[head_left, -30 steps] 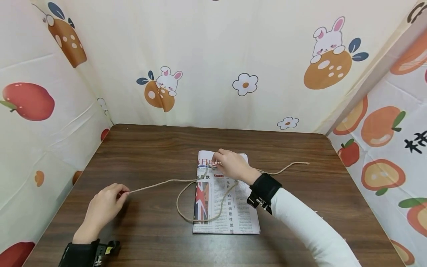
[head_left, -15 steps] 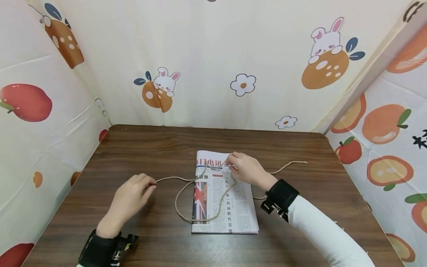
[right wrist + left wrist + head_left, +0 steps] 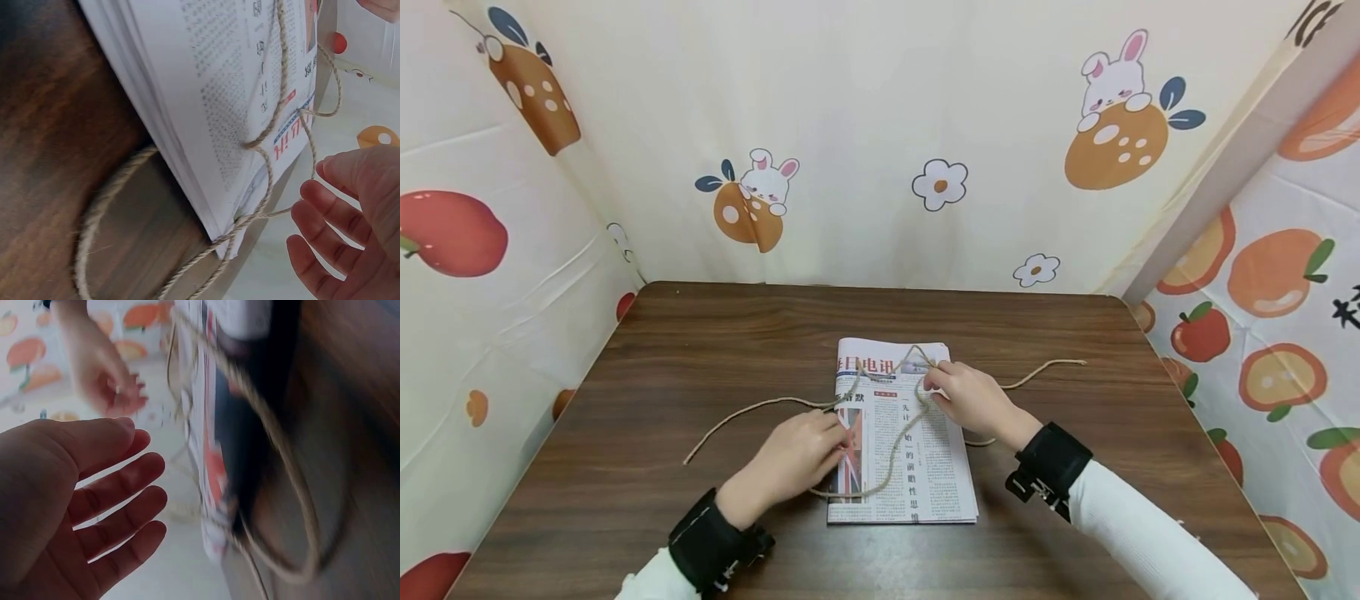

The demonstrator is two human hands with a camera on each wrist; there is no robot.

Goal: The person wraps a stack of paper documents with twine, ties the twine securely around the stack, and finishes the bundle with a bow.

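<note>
A folded newspaper stack (image 3: 951, 475) lies on the brown wooden table. Thin twine (image 3: 891, 467) is looped loosely over its printed top, with one tail out to the left and another to the right. My left hand (image 3: 801, 450) hovers over the stack's left edge; in the left wrist view its fingers are loosely bent, with nothing between them. Near the upper right edge of the newspaper is my right hand (image 3: 973, 398), fingertips beside the twine. In the right wrist view, the thumb and fingers of that hand stand apart, and the twine (image 3: 275, 119) passes behind them.
The wooden table (image 3: 737, 333) is bordered by a cream patterned curtain (image 3: 857, 217) at the back and fruit-printed sheets at both sides. A loop of twine hangs off the newspaper's right side onto the tabletop. Black bands (image 3: 1052, 467) circle both wrists.
My left hand has let go of the left twine tail, which now lies on the table, and has moved right to the newspaper. My right hand has shifted right and slightly toward me.
</note>
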